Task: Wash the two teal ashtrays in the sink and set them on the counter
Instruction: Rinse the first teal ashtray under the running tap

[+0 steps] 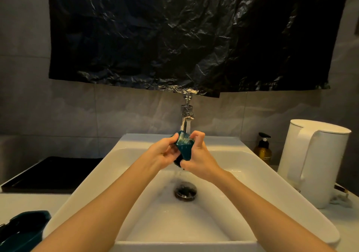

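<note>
1. Holding one teal ashtray (184,148) over the sink (87,183), just below the spout of the chrome tap (186,119), tilted with its hollow side up and toward the camera.
2. Gripping the left edge of that ashtray with the left hand (165,153), fingers curled round it, thumb near the upper corner.
3. Pinching the right edge with the right hand (200,158), fingers bent tight, thumb against the lower rim.
4. Noting a pale glint across the upper part of the ashtray: foam or water, cannot tell which.
5. Noting a dark patch under the ashtray between the two palms; unable to identify.
6. Noting water dripping from below the hands and spreading round the drain (185,191) in the basin.
7. Locating the second teal ashtray (23,226) on the bench (29,199) at lower left, just beside the sink's left wall, partly cut by the frame edge, touched by neither hand.
8. Recording a black tray (52,174) on the bench further back on the left, close to the sink's outer wall.
9. Recording, right of the sink, a white kettle (314,160) with handle toward the sink, and behind it an amber pump bottle (263,150) near the tiled wall.
10. Recording a crumpled black plastic sheet (194,34) hanging on the wall above the tap, lower edge reaching the tap's top.
</note>
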A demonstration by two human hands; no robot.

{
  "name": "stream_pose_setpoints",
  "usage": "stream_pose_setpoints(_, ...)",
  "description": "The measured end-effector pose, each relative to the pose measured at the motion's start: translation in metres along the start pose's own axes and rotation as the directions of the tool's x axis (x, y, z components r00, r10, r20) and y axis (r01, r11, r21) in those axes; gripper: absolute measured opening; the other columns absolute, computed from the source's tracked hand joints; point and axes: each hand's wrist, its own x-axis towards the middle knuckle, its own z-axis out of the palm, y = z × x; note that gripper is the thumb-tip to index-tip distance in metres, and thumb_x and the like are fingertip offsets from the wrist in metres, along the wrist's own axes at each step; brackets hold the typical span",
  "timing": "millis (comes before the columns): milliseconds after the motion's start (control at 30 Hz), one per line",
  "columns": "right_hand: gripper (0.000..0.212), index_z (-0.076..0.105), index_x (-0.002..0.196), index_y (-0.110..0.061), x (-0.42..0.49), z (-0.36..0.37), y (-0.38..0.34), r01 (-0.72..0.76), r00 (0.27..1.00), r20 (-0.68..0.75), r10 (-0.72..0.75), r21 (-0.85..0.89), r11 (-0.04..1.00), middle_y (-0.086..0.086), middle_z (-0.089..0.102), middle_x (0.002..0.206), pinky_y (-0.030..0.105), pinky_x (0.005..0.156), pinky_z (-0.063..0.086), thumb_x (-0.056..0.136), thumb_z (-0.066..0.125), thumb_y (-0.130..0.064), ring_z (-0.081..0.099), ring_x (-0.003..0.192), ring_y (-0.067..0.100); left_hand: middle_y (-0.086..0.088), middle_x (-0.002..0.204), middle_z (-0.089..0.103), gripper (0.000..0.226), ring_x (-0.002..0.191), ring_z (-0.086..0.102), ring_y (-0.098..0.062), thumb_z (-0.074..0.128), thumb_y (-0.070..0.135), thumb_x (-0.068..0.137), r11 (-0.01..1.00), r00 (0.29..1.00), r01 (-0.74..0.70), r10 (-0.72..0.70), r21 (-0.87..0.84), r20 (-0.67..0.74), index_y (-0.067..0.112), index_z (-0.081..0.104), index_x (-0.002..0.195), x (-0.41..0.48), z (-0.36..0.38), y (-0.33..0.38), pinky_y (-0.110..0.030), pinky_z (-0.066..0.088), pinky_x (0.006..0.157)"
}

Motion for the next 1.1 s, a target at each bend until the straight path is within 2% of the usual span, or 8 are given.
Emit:
stream_pose_setpoints(67, 0.067, 0.016, 0.111, -0.031, 0.004, -0.007, -0.001, -0.171, 0.983, 0.117, 0.142, 0.291, 0.941, 0.006, 0.039, 0.121, 0.03, 0.078, 0.051, 0.077, 0.07, -0.012, 0.05, 0.107, 0.024, -0.019, 0.109, 0.062, 0.022, 0.108, 0.059, -0.031, 0.053, 0.011, 0.094, 0.995, 0.998, -0.055, 0.057, 0.089, -0.018, -0.002, 0.055, 0.112, -0.001, -0.001, 0.0, -0.037, 0.047, 0.088)
stream_pose_setpoints(167, 0.053, 0.024, 0.13, -0.033, 0.008, -0.02, -0.007, -0.451, 0.892, 0.309, 0.329, 0.608, 0.653, 0.007, 0.045, 0.128, 0.037, 0.085, 0.053, 0.09, 0.059, -0.028, 0.054, 0.109, 0.024, -0.014, 0.096, 0.063, 0.022, 0.086, 0.061, -0.026, 0.058, 0.017, 0.092, 0.974, 0.994, -0.097, 0.107, 0.203, -0.037, 0.003, 0.055, 0.108, 0.001, -0.001, -0.002, -0.035, 0.051, 0.077)
stream_pose_setpoints(333, 0.05, 0.026, 0.128, -0.056, 0.007, -0.011, -0.004, -0.578, 0.814, 0.412, 0.41, 0.647, 0.497, -0.005, 0.051, 0.115, 0.048, 0.084, 0.055, 0.086, 0.052, -0.063, 0.057, 0.105, 0.024, -0.015, 0.116, 0.062, 0.039, 0.107, 0.058, -0.028, 0.055, 0.028, 0.093, 0.908, 0.985, -0.165, 0.167, 0.384, 0.029, 0.004, 0.054, 0.124, 0.008, 0.004, -0.017, -0.037, 0.054, 0.081)
stream_pose_setpoints(533, 0.065, 0.047, 0.131, -0.037, 0.011, -0.006, 0.0, -0.659, 0.722, 0.448, 0.528, 0.679, 0.324, 0.011, 0.061, 0.114, 0.031, 0.06, 0.054, 0.076, 0.056, -0.071, 0.06, 0.089, 0.024, -0.015, 0.118, 0.062, 0.031, 0.11, 0.058, -0.027, 0.049, 0.021, 0.097, 0.908, 0.972, -0.2, 0.138, 0.369, 0.188, 0.004, 0.053, 0.123, 0.008, 0.002, -0.025, -0.036, 0.053, 0.087)
stream_pose_setpoints(700, 0.059, 0.061, 0.109, -0.017, 0.012, -0.012, -0.001, -0.693, 0.646, 0.527, 0.552, 0.708, 0.135, 0.014, 0.063, 0.106, 0.033, 0.067, 0.051, 0.08, 0.053, -0.068, 0.058, 0.095, 0.024, -0.01, 0.113, 0.064, 0.027, 0.103, 0.06, -0.022, 0.051, 0.02, 0.096, 0.806, 0.946, -0.321, 0.247, 0.496, 0.211, 0.008, 0.056, 0.12, 0.009, 0.005, -0.034, -0.025, 0.054, 0.072)
stream_pose_setpoints(800, 0.054, 0.058, 0.116, -0.024, 0.014, -0.008, 0.001, -0.668, 0.673, 0.464, 0.576, 0.717, 0.202, 0.013, 0.063, 0.112, 0.032, 0.068, 0.051, 0.084, 0.049, -0.066, 0.058, 0.094, 0.024, -0.011, 0.109, 0.064, 0.027, 0.098, 0.061, -0.021, 0.046, 0.027, 0.098, 0.745, 0.935, -0.347, 0.324, 0.569, 0.146, 0.009, 0.058, 0.114, 0.012, 0.011, -0.042, -0.028, 0.054, 0.076)
stream_pose_setpoints(1000, 0.03, 0.049, 0.112, -0.038, 0.012, 0.005, -0.006, -0.568, 0.787, 0.296, 0.541, 0.691, 0.448, 0.01, 0.06, 0.11, 0.031, 0.063, 0.05, 0.092, 0.04, -0.058, 0.057, 0.096, 0.026, -0.008, 0.086, 0.06, 0.038, 0.079, 0.058, -0.023, 0.037, 0.043, 0.099, 0.862, 0.949, -0.16, 0.268, 0.481, -0.165, 0.011, 0.057, 0.104, 0.015, 0.032, -0.033, -0.032, 0.048, 0.067)
stream_pose_setpoints(1100, 0.036, 0.051, 0.112, -0.026, 0.013, 0.005, -0.009, -0.559, 0.793, 0.318, 0.52, 0.719, 0.413, 0.014, 0.056, 0.104, 0.031, 0.066, 0.047, 0.095, 0.037, -0.054, 0.055, 0.088, 0.023, -0.012, 0.088, 0.063, 0.045, 0.074, 0.059, -0.022, 0.035, 0.044, 0.099, 0.851, 0.941, -0.189, 0.3, 0.49, -0.158, 0.008, 0.059, 0.104, 0.017, 0.034, -0.033, -0.029, 0.046, 0.059)
